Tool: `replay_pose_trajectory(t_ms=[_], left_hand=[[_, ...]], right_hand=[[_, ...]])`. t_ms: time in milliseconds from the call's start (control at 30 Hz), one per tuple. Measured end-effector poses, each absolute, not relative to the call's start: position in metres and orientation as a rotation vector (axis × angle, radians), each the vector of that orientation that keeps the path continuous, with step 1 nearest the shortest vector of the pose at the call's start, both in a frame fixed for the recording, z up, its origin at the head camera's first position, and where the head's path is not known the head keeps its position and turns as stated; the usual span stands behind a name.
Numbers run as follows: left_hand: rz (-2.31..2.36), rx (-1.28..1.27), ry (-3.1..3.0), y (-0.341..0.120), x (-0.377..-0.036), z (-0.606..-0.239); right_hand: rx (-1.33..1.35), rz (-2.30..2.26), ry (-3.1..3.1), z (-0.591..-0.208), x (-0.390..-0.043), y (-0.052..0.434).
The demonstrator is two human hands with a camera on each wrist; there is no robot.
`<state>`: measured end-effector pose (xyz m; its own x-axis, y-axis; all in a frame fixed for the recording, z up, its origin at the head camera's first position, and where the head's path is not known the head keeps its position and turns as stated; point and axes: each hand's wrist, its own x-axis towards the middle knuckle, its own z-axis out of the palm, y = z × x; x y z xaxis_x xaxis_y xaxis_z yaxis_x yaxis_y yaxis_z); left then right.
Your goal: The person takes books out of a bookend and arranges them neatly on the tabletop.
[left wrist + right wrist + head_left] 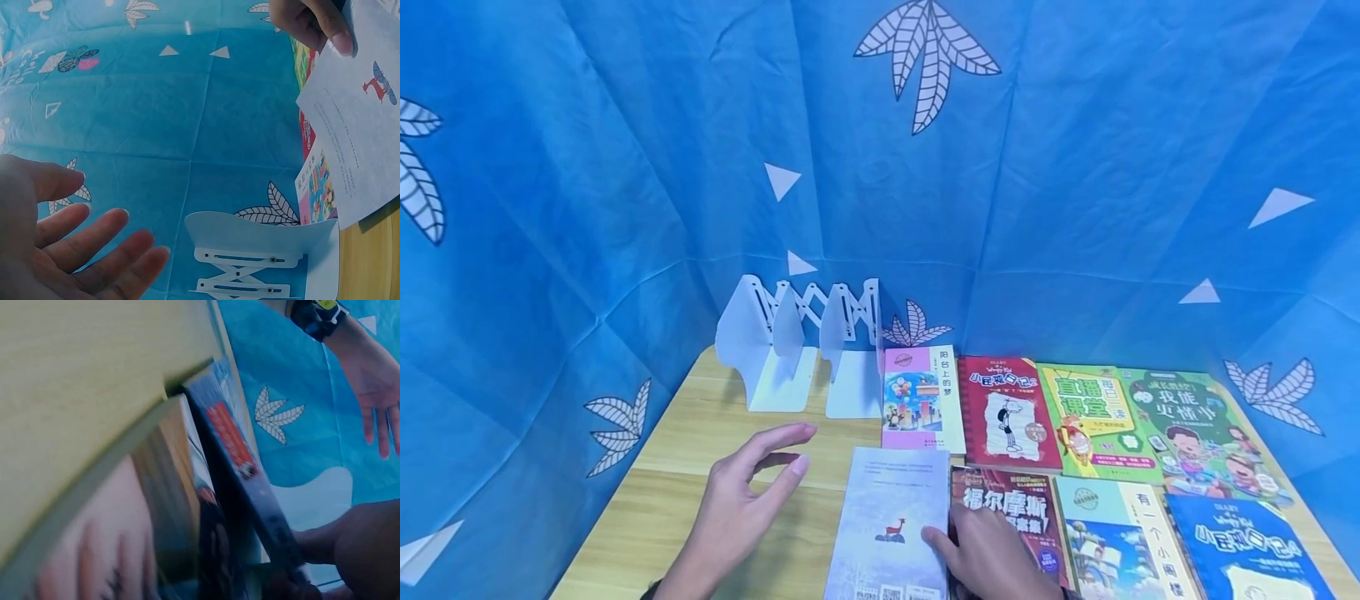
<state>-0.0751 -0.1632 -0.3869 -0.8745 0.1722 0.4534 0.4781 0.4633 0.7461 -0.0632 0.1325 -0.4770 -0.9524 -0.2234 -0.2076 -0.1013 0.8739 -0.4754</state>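
Observation:
My right hand (992,550) pinches the right edge of a pale lavender book (887,492), thumb on its cover. A small red deer is printed on that cover. The right wrist view shows the book's spine (234,444) tilted, raised off the table along one side. My left hand (741,500) hovers left of the book, fingers spread and apart from it; in the left wrist view its palm (69,250) holds nothing. Behind both hands stands a white expanding bookend (737,325) with upright dividers, no books between them.
Right of the lavender book lie a dark red book (1048,521), a light blue one (1112,542) and a blue one (1247,542). Behind them are pink (917,400), red (1011,417), yellow-green (1097,425) and green (1206,433) books. Blue curtain (1000,208) borders the wooden table (655,492).

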Motion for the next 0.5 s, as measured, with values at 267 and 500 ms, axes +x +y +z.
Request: replay_pose_trajectory(t_ms=[267,500], left_hand=[[-1.381,-0.519,-2.431,-0.1635,-0.0721,-0.3845],[-1.376,-0.532,-2.427,-0.1642,-0.0722,-0.386]], right_hand=[[-0.36,-0.732,2.681,-0.4785,-0.0694,0.1392],[-0.26,-0.651,2.576,-0.4724,-0.0699,0.1377]])
